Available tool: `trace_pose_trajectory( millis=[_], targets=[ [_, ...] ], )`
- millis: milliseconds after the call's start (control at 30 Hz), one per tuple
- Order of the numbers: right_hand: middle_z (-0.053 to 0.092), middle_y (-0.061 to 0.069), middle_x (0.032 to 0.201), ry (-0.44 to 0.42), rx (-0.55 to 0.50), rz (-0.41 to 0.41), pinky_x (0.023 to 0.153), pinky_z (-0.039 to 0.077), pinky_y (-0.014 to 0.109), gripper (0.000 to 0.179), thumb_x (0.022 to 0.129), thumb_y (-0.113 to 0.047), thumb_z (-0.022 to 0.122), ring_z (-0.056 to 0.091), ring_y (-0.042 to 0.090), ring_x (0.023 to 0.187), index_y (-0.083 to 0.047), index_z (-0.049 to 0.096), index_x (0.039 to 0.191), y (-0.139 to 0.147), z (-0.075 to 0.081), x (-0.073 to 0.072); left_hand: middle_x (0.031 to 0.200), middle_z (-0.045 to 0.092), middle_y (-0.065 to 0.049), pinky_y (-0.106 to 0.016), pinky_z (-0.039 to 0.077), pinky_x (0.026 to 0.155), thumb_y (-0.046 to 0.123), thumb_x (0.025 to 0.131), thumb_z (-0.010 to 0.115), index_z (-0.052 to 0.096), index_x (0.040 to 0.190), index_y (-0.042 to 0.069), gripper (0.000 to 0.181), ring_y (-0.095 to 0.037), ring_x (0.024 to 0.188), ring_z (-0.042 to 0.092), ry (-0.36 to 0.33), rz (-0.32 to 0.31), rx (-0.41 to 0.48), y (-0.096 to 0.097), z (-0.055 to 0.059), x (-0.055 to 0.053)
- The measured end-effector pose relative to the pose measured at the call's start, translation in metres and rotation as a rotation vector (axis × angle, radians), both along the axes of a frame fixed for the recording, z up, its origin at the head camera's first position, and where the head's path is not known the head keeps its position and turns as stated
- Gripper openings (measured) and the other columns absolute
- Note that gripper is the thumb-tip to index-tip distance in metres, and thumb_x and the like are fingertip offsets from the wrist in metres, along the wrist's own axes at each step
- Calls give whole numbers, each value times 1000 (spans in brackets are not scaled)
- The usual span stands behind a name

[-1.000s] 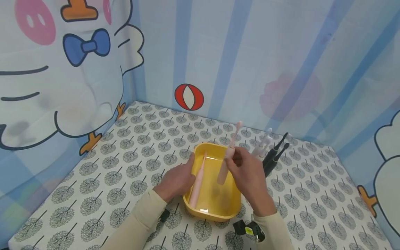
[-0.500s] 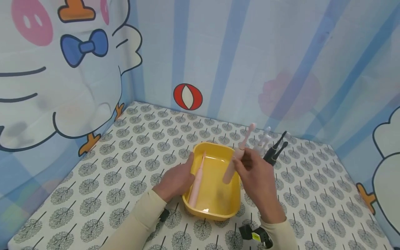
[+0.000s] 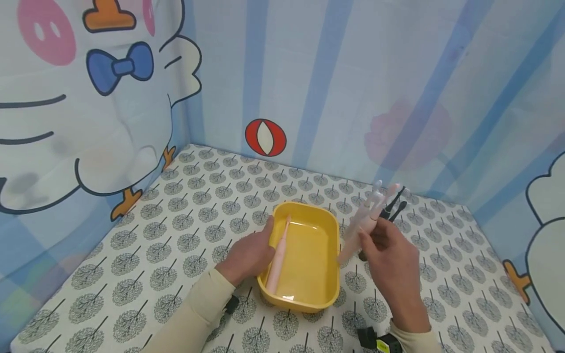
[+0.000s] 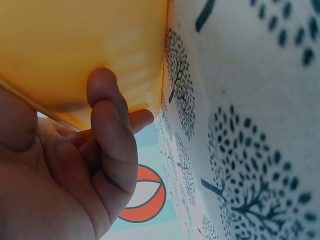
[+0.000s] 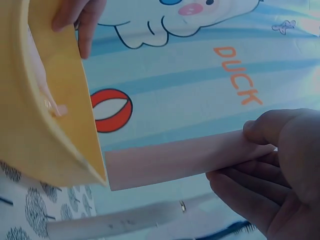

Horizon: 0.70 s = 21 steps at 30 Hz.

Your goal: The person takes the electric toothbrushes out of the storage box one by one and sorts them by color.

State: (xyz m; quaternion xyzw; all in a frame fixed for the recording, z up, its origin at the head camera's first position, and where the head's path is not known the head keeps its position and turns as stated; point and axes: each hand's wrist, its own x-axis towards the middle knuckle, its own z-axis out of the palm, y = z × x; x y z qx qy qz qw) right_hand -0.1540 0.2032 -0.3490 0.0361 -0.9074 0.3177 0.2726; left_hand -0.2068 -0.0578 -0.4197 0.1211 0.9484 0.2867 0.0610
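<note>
My left hand (image 3: 251, 252) grips the left rim of a yellow plastic bin (image 3: 309, 267), thumb on the rim and fingers bent against the outer wall in the left wrist view. Inside, along the left wall, lies a pink electric toothbrush (image 3: 278, 264). My right hand (image 3: 393, 260) pinches a second pink electric toothbrush (image 3: 353, 242) by its upper handle, thumb opposite the fingers. This one tilts, brush head up and away, with its handle's lower end (image 5: 120, 170) just outside the bin's right wall. In the head view it overlaps the white toothbrushes behind it.
White electric toothbrushes (image 3: 374, 197) stand upright right of the bin, beside black ones (image 3: 399, 211) partly hidden by my right hand. A tree-patterned cloth (image 3: 190, 235) covers the table. A striped cartoon curtain (image 3: 291, 73) rises behind the table's far edge.
My right hand has carried its pink toothbrush rightward, from over the bin to beyond its right rim, tilting it more. The left hand and bin have stayed put.
</note>
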Motion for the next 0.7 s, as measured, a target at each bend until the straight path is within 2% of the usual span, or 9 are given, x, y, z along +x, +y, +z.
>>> trace_pose_trajectory(
  millis=[200,367,467,600,700],
  targets=[
    [70,12,104,-23,13,-96,71,54,46,35,93,-21,67,68,27,89,-4,61,123,20,-4,7,72,54,-4,-34,42,47,16,96,47,4,156,5,75,-19,50,49,11,-3,-5,0,-1,0],
    [69,18,106,-77,16,-172,74,51,50,39,95,-26,63,67,33,92,-2,59,126,39,-10,8,74,55,-5,-34,42,49,17,96,46,3,157,7,74,-19,51,50,-9,7,-9,1,-2,-2],
    [67,20,108,-118,16,-214,76,49,50,41,97,-28,61,65,35,95,-1,58,127,51,-15,8,75,56,-5,-34,42,49,18,97,44,3,157,8,74,-19,52,50,-22,10,-6,1,-2,-2],
    [65,23,112,-146,21,-250,79,47,52,43,98,-28,58,63,38,98,1,55,129,64,-22,5,73,56,-5,-34,43,49,18,96,44,3,157,7,74,-19,52,50,-18,5,-11,1,-2,-2],
    [63,25,115,-153,23,-265,80,47,54,43,99,-27,57,62,40,100,3,54,130,70,-27,1,77,58,-6,-33,43,51,18,96,44,4,157,7,74,-18,53,51,-12,5,-15,1,-2,-2]
  ],
)
